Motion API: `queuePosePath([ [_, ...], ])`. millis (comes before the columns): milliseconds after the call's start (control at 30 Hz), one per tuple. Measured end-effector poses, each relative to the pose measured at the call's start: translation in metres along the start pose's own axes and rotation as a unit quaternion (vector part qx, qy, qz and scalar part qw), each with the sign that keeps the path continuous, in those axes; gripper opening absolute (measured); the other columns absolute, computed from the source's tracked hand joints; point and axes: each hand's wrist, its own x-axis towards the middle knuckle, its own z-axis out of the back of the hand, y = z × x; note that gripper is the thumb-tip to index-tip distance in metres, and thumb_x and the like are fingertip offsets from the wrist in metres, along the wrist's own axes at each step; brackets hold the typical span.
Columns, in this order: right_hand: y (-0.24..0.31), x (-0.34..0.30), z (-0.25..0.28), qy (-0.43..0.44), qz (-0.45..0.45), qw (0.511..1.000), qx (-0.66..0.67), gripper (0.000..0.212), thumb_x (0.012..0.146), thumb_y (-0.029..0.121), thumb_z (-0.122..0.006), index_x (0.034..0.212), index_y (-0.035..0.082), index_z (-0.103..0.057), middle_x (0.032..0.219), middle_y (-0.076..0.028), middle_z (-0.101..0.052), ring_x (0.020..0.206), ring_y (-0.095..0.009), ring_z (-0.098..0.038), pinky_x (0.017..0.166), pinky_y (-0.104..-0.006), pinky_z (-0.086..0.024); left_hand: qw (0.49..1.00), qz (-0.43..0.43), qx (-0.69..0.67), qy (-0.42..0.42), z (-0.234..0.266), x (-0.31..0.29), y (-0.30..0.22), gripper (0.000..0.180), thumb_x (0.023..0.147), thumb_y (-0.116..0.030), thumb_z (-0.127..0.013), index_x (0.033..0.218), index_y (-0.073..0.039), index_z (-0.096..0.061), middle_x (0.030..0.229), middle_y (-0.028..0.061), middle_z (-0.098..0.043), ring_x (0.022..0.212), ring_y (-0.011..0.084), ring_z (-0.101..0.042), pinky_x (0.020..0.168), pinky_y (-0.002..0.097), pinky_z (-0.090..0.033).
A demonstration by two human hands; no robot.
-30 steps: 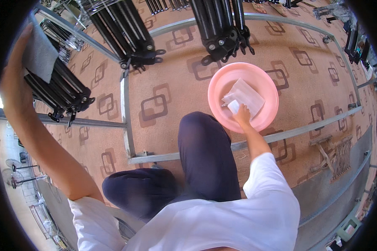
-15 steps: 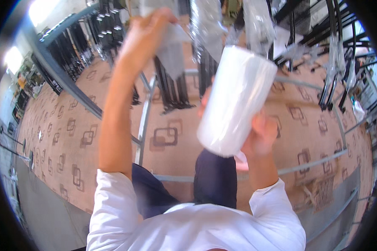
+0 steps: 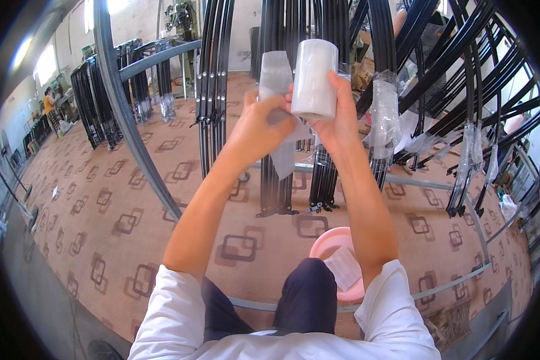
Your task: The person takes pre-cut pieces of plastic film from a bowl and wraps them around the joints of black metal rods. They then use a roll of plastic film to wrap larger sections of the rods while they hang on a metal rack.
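My right hand [image 3: 337,123] grips a roll of clear plastic film [image 3: 315,75], held nearly upright in front of a hanging bundle of black bars [image 3: 276,195]. A thin, whitish wrapping sheet [image 3: 276,69] lies against that bundle, and its lower part hangs below my hands. My left hand [image 3: 259,129] is closed on the sheet beside the roll's lower left, with fingers curled and thumb toward the roll. Just what the fingertips pinch is partly hidden. To the right of the roll, another black bundle carries a crumpled clear film wrap [image 3: 385,114].
A pink basin [image 3: 324,246] with a whitish folded piece inside stands on the patterned carpet by my right knee. A grey metal frame post [image 3: 117,96] rises at the left. More curved black bars [image 3: 456,78] fill the right side. Another person [image 3: 50,108] is far left.
My left hand has come down from the upper sheet toward the roll. The roll has moved up and away from me, now more upright in my right hand. The view has tilted up.
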Motion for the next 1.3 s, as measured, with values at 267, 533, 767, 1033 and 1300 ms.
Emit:
queuePosePath([
  [267, -0.01, 0.006, 0.002, 0.044, 0.013, 0.999, -0.02, 0.049, 0.077, 0.029, -0.054, 0.114, -0.001, -0.041, 0.1, -0.014, -0.055, 0.092, -0.023, -0.054, 0.082, -0.0332, -0.042, 0.957, -0.077, -0.235, -0.152, 0.002, 0.028, 0.003, 0.015, 0.077, -0.016, -0.053, 0.085, -0.004, -0.055, 0.109, 0.0095, -0.047, 0.101, 0.0159, -0.042, 0.085, 0.0286, -0.035],
  [533, -0.019, 0.008, 0.005, 0.034, 0.053, 0.998, -0.017, 0.053, 0.07, 0.016, -0.062, 0.117, 0.009, -0.038, 0.107, -0.006, -0.049, 0.099, -0.017, -0.048, 0.083, -0.0318, -0.04, 0.959, -0.013, -0.26, -0.112, 0.0, 0.034, -0.007, 0.019, 0.078, -0.017, -0.058, 0.09, -0.002, -0.056, 0.083, 0.002, -0.056, 0.078, 0.0083, -0.05, 0.073, 0.0219, -0.037],
  [767, -0.022, 0.011, 0.01, 0.045, 0.043, 0.998, -0.022, 0.054, 0.07, 0.016, -0.062, 0.117, 0.01, -0.038, 0.107, -0.007, -0.049, 0.1, -0.019, -0.048, 0.084, -0.0332, -0.04, 0.947, 0.037, -0.319, 0.007, 0.011, 0.043, 0.001, 0.016, 0.079, -0.021, -0.058, 0.087, -0.007, -0.056, 0.081, 0.0003, -0.054, 0.075, 0.0072, -0.047, 0.072, 0.0218, -0.036],
  [1033, -0.021, 0.012, 0.016, 0.058, 0.044, 0.997, -0.018, 0.055, 0.069, 0.014, -0.062, 0.118, 0.008, -0.037, 0.106, -0.008, -0.05, 0.098, -0.019, -0.05, 0.083, -0.0336, -0.041, 0.949, 0.021, -0.31, -0.048, 0.002, 0.04, -0.002, 0.018, 0.082, -0.021, -0.056, 0.091, -0.006, -0.054, 0.083, -0.002, -0.052, 0.078, 0.0069, -0.046, 0.071, 0.0225, -0.036],
  [1300, -0.011, 0.005, 0.001, 0.03, 0.112, 0.99, -0.083, 0.065, 0.06, 0.013, -0.07, 0.114, 0.007, -0.035, 0.102, -0.011, -0.052, 0.093, -0.02, -0.053, 0.079, -0.0336, -0.044, 0.938, -0.023, -0.341, -0.066, 0.009, 0.035, -0.013, 0.013, 0.076, -0.007, -0.06, 0.086, -0.001, -0.055, 0.08, 0.0, -0.054, 0.072, 0.0077, -0.05, 0.065, 0.0212, -0.039],
])
